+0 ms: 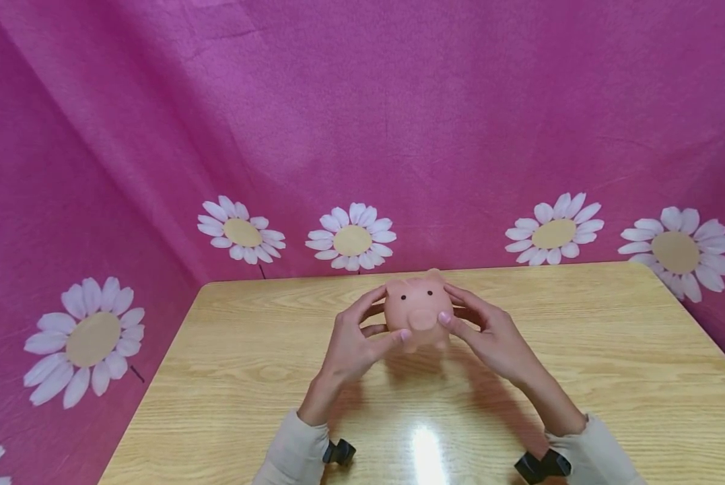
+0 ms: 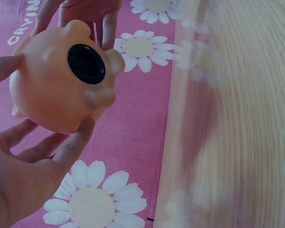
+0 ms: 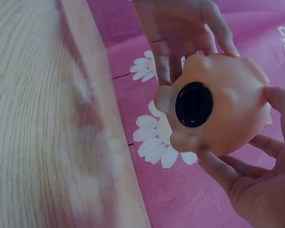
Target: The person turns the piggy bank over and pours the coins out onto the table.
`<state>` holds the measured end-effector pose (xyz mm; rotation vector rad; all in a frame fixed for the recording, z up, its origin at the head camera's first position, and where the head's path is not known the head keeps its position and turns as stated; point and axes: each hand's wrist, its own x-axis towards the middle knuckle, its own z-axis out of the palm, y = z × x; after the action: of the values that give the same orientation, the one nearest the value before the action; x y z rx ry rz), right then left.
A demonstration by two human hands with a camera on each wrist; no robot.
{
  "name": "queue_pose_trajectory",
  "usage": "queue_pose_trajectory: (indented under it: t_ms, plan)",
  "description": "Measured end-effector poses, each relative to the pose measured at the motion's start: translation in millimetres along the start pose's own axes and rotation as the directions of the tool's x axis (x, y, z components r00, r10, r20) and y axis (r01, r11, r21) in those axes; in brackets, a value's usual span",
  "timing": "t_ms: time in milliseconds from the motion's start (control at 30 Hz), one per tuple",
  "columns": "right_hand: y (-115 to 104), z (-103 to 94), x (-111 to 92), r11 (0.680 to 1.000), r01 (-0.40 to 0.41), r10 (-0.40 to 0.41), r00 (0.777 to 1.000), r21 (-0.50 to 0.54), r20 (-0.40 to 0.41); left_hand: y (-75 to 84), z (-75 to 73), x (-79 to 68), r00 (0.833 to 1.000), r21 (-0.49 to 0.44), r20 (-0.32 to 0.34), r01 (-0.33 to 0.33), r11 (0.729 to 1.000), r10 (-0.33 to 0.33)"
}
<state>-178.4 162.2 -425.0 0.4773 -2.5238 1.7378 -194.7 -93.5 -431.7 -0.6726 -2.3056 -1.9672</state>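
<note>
Above the worktop (image 1: 247,391), clear of its surface, is a round pink pig (image 1: 421,306), probably light, hollow and rather slick; whether stiff or soft, I cannot tell. Its broad flanks look the best hold, away from the black plug (image 2: 87,64) underneath. The left hand (image 1: 353,345) and right hand (image 1: 499,340), fingers partly spread, pinch either side against their thumbs. Beyond hangs magenta cloth (image 1: 398,135).
</note>
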Motion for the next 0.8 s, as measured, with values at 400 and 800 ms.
queue_pose_trajectory:
  t_ms: [400,800]
  plan:
    - [0.0,5.6,-3.4,0.978,0.195,-0.194,0.981,0.068,-0.022,7.1,-11.8,-1.9,0.995,-0.011,-0.005,0.096,0.995,-0.096]
    - [-1.8,7.7,-2.4,0.956,0.279,-0.278,0.96,0.089,-0.016,13.8,-16.7,-0.7,0.982,-0.101,0.074,0.178,0.979,-0.171]
